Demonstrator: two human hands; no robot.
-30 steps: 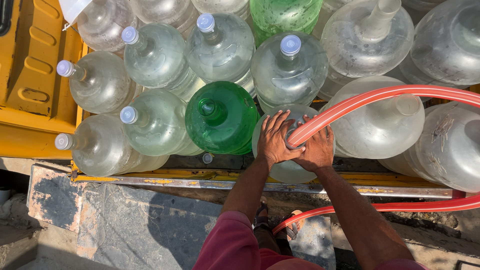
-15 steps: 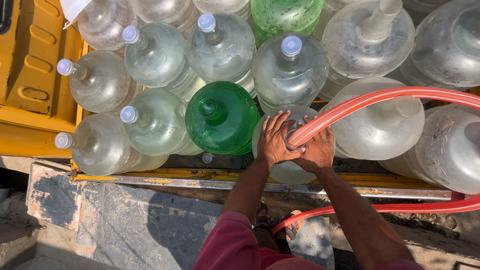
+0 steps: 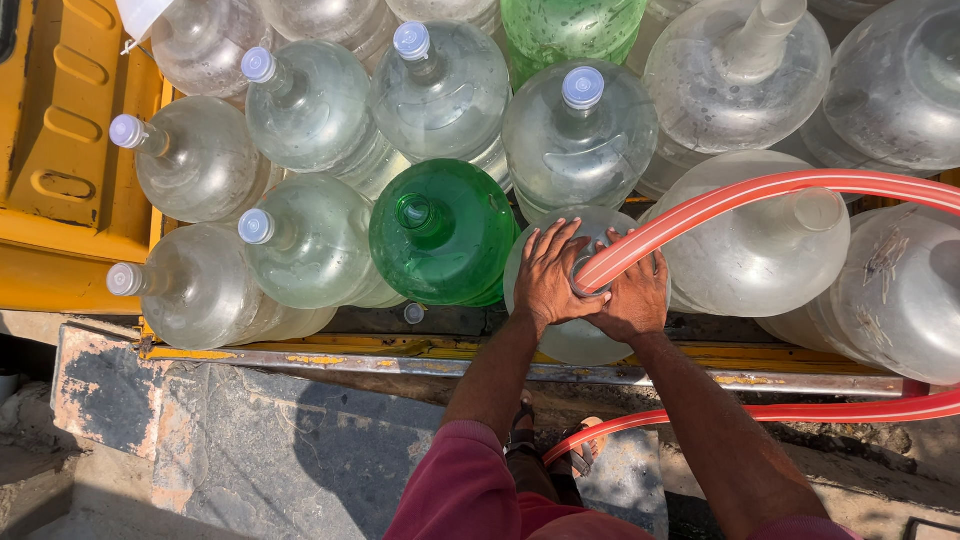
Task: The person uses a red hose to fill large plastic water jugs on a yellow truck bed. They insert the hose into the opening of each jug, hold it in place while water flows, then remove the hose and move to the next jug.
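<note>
A yellow truck bed (image 3: 60,190) carries clear water jugs (image 3: 310,245) and a green jug (image 3: 445,235).

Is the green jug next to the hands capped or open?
Open. The green jug shows a bare neck with no cap, unlike the clear jug behind it, which has a pale blue cap. Its fill level cannot be told.

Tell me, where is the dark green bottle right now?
In the head view, the dark green bottle stands near the middle, in the front row of the load, just left of the clear bottle that both hands cover.
</note>
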